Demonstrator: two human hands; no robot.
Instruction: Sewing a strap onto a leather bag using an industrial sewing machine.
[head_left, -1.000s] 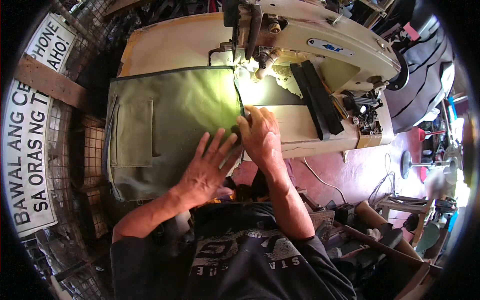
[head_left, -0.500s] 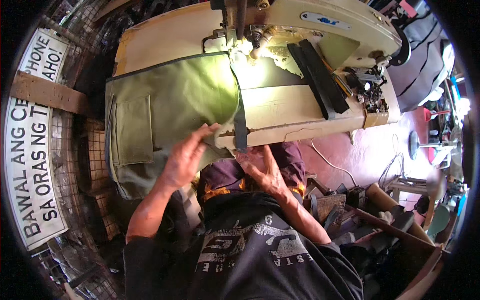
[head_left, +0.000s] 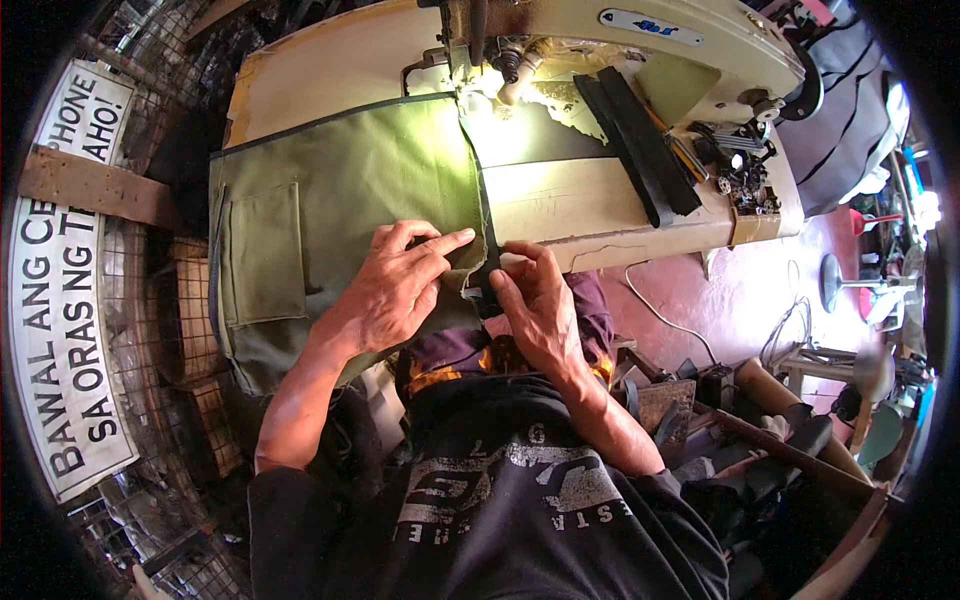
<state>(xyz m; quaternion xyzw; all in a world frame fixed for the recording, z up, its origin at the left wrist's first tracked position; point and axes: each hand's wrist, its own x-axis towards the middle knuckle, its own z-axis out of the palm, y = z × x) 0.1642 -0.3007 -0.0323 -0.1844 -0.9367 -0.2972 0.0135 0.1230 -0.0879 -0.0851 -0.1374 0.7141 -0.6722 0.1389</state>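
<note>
An olive-green fabric panel (head_left: 370, 180) with a stitched patch pocket (head_left: 264, 253) lies over the left part of the sewing machine table. Dark trim runs along its far edge, and a black binding strip (head_left: 487, 225) follows its right edge up to the lit needle area (head_left: 470, 90). My left hand (head_left: 395, 280) rests on the panel close to that edge, fingers extended, the index finger pointing at the strip. My right hand (head_left: 538, 300) pinches the lower part of the black strip between thumb and fingers, at the table's front edge.
The sewing machine's arm (head_left: 720, 50) spans the far side. Folded black strips (head_left: 637, 150) and an orange pencil-like tool (head_left: 660, 130) lie on the table, with small metal parts (head_left: 745, 175) at its right corner. A wire grid (head_left: 130, 300) and signboard (head_left: 70, 290) stand left.
My right hand has risen from my lap to the black strip and taken hold of it. My left hand has moved up and right onto the panel, close to its edge.
</note>
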